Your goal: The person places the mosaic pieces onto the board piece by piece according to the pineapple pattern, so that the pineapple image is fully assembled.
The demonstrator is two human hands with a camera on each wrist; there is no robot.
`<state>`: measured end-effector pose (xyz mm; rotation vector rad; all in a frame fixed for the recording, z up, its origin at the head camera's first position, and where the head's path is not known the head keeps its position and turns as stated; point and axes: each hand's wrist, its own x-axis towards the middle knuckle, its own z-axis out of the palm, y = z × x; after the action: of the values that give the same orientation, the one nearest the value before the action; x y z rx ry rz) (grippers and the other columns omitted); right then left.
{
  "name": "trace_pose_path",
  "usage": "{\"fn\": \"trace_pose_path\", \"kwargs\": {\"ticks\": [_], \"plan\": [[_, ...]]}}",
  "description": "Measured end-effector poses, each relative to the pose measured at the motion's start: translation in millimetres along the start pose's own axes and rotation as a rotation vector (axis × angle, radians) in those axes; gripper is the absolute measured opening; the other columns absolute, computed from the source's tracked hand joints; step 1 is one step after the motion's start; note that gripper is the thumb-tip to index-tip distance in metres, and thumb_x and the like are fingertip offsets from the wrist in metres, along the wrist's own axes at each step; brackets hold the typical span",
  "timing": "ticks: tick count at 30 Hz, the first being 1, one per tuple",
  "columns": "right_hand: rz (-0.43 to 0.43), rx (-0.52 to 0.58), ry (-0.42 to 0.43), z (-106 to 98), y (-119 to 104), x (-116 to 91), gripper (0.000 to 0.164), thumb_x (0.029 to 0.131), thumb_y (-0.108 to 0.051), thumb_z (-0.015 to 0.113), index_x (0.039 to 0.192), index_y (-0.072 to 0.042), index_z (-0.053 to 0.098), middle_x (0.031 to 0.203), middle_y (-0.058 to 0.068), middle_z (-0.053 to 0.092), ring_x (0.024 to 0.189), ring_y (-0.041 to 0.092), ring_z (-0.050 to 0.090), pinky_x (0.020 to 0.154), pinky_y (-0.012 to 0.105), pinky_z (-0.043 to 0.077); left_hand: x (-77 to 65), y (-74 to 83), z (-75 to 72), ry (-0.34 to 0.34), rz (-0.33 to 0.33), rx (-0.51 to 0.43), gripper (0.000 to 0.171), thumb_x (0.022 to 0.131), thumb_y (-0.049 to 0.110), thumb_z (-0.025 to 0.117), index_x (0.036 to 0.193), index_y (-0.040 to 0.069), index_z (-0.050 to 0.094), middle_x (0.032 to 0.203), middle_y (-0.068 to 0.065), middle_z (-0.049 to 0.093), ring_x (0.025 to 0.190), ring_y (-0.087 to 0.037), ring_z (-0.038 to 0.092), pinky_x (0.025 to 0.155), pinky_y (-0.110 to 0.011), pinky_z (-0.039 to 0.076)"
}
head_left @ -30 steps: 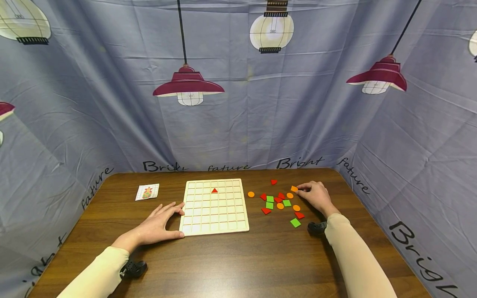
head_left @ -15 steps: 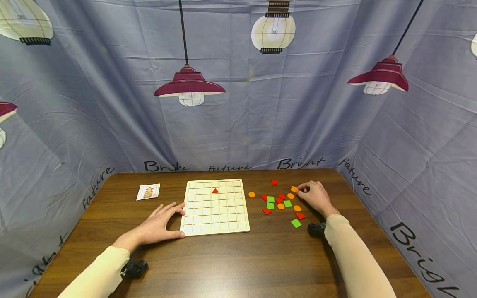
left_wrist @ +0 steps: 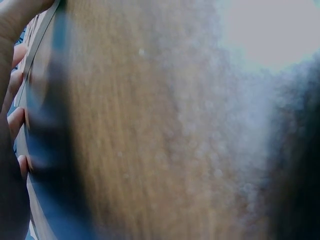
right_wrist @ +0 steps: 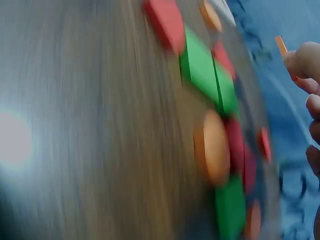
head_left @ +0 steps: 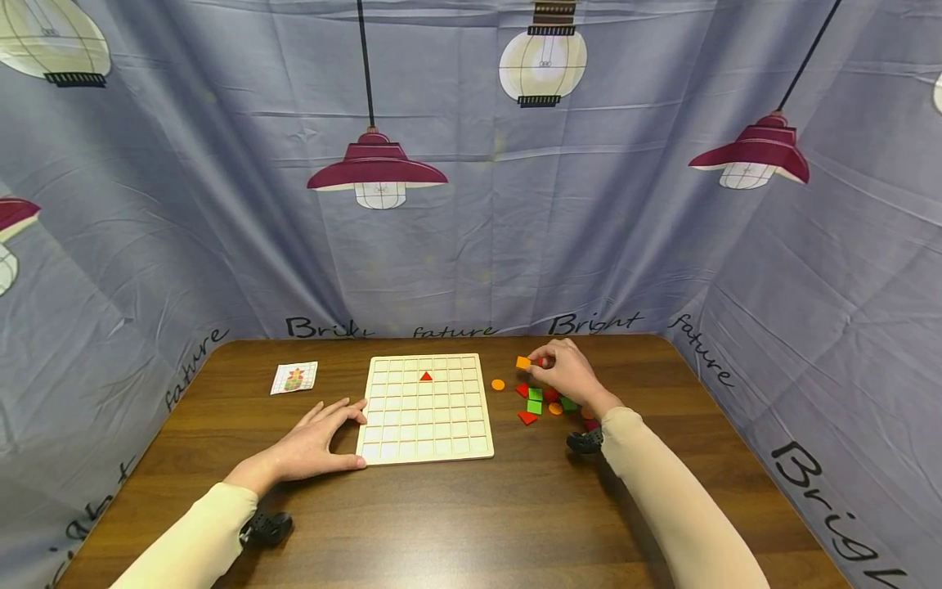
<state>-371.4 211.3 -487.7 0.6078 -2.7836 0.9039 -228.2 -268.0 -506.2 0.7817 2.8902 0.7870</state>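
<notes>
My right hand (head_left: 565, 370) pinches an orange square tile (head_left: 523, 362) between thumb and fingers, above the back of the loose pieces. In the right wrist view the orange tile (right_wrist: 281, 46) shows edge-on at the fingertips. With fingers spread, my left hand (head_left: 312, 442) rests at the left edge of a pale gridded board (head_left: 424, 425), thumb at the near corner. One red triangle (head_left: 426, 376) lies in a cell near the board's top. Between the board and my right arm lie green squares (head_left: 535, 406), red pieces (head_left: 527, 418) and orange discs (head_left: 498, 384), some hidden under the arm.
A small card (head_left: 294, 378) with a coloured pattern on a grid lies left of the board, on the brown wooden table (head_left: 441, 523). A printed blue-grey curtain (head_left: 456, 245) surrounds the table's back and sides.
My right hand has carried the orange square tile leftward from the right of the pieces toward the board. The left hand and the board stay as they were.
</notes>
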Motion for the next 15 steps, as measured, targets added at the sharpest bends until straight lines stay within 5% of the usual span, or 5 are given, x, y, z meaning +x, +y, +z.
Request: {"fn": "trace_pose_path", "kwargs": {"ticks": [15], "plan": [[-0.174, 0.013, -0.16, 60, -89, 28, 0.013, 0.091, -0.034, 0.077, 0.101, -0.025, 0.076, 0.079, -0.007, 0.053, 0.084, 0.016, 0.041, 0.072, 0.035, 0.035, 1.0, 1.5, -0.9, -0.011, -0.008, 0.016, 0.06, 0.085, 0.06, 0.076, 0.126, 0.022, 0.056, 0.161, -0.01, 0.04, 0.149, -0.042, 0.031, 0.12, -0.066, 0.011]]}}
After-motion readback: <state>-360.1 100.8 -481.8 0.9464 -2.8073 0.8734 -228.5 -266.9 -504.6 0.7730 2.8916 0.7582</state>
